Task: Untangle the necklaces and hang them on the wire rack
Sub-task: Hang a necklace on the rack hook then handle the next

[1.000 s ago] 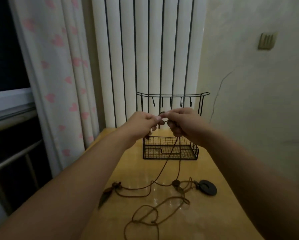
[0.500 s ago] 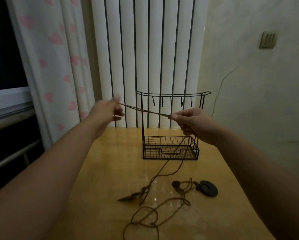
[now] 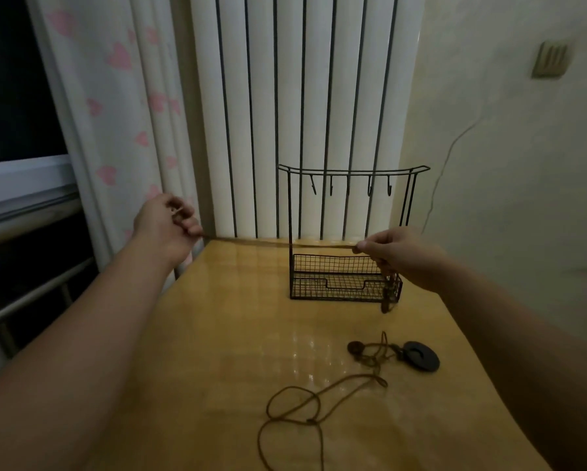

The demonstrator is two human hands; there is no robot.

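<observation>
Roughly partway: one cord necklace [image 3: 278,244] is free, stretched taut between left hand [image 3: 164,229] and right hand [image 3: 400,254], each pinching an end; its pendant [image 3: 388,294] dangles under the right hand. Wire rack [image 3: 348,232] just beyond, hooks bare. Second necklace [image 3: 363,372] lies loose on the table [image 3: 217,334], nearer than both hands. Hanging not started.

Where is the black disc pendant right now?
In the head view, the black disc pendant lies on the wooden table, right of centre, in front of the wire rack, its brown cord trailing left toward the near edge.
</observation>
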